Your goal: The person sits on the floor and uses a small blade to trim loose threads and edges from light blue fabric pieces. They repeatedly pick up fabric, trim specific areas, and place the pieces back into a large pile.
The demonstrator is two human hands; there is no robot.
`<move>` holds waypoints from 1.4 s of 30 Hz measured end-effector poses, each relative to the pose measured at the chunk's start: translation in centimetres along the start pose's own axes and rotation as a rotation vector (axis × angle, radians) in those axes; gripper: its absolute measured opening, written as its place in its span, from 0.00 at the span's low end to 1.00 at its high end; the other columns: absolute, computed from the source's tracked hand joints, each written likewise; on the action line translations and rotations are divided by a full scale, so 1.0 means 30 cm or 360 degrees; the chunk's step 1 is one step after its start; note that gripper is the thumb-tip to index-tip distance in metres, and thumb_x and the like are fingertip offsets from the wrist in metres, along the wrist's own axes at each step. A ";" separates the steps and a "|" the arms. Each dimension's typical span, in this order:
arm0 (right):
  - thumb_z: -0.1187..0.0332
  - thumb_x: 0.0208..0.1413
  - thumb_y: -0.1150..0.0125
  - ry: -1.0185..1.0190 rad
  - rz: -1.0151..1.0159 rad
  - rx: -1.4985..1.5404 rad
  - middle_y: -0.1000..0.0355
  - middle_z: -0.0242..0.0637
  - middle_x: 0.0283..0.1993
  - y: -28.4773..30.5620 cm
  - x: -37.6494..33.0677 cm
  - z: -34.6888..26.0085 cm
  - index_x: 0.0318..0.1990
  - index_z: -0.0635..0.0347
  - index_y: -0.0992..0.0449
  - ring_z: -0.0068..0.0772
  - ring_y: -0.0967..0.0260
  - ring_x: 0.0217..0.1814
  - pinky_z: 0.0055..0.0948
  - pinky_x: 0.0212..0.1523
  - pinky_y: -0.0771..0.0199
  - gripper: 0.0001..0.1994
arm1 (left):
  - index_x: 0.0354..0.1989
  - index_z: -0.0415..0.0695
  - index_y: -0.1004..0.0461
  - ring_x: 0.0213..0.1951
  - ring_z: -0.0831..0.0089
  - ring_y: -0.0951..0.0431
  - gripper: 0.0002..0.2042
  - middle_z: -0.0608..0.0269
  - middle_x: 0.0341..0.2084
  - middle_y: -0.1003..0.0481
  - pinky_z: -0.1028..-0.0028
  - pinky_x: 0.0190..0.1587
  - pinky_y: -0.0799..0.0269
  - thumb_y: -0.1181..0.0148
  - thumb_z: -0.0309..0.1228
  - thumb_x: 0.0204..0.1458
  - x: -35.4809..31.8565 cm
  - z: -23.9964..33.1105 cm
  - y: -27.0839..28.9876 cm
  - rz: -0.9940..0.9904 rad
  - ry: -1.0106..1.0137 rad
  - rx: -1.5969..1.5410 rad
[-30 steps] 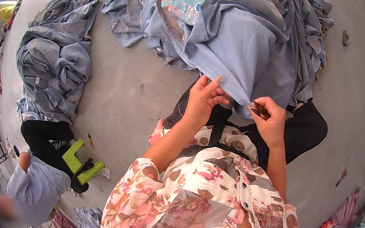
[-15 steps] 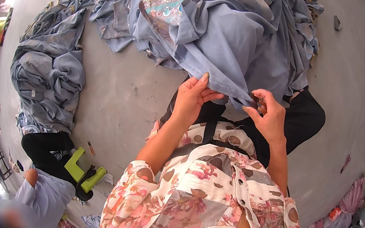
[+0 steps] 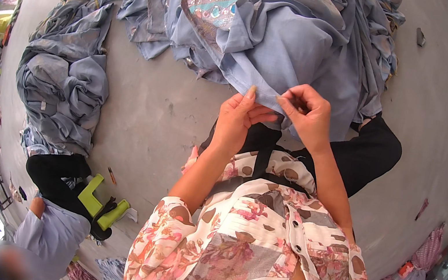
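Note:
A large heap of blue-grey fabric (image 3: 304,41) spreads across the floor in front of me and over my lap. One patch of it carries a shiny, sequined turquoise trim (image 3: 215,11). My left hand (image 3: 237,117) pinches the near edge of the cloth between thumb and fingers. Close beside it, my right hand (image 3: 311,114) grips the same edge, with thumb and index finger pressed together on it. Between the two hands only a short stretch of hem shows. Whether my right fingers also hold something small cannot be made out.
Another long pile of the same blue-grey fabric (image 3: 63,79) lies to the left. A co-worker (image 3: 53,236) sits behind it, beside a lime-green plastic seat (image 3: 91,196). An orange-handled tool (image 3: 112,175) lies on the floor. Pink checked cloth (image 3: 429,246) is at the right.
My right hand has moved left and slightly up along the fabric edge, closer to my left hand. My left hand keeps its pinch almost in place.

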State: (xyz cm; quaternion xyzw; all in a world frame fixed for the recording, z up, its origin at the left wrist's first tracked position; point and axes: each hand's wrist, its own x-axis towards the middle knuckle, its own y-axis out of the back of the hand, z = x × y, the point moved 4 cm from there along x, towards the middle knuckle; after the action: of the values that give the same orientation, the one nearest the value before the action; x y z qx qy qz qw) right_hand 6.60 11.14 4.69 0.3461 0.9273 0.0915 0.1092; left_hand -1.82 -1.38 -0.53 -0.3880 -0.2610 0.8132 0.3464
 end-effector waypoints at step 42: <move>0.67 0.54 0.38 0.0073 -0.0189 -0.0230 0.29 0.33 0.21 0.010 -0.027 0.011 0.33 0.62 0.32 0.19 0.31 0.22 0.19 0.23 0.35 0.10 | 0.42 0.38 0.32 0.38 0.60 0.20 0.13 0.49 0.37 0.23 0.61 0.38 0.20 0.57 0.36 0.62 0.006 0.017 0.029 -0.0039 -0.0050 -0.0169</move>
State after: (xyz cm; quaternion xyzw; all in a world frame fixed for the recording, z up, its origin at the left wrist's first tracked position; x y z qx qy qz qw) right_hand 7.45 10.86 4.56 0.2795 0.9395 0.1594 0.1178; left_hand -2.62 -1.88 -0.92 -0.3898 -0.3139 0.7999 0.3311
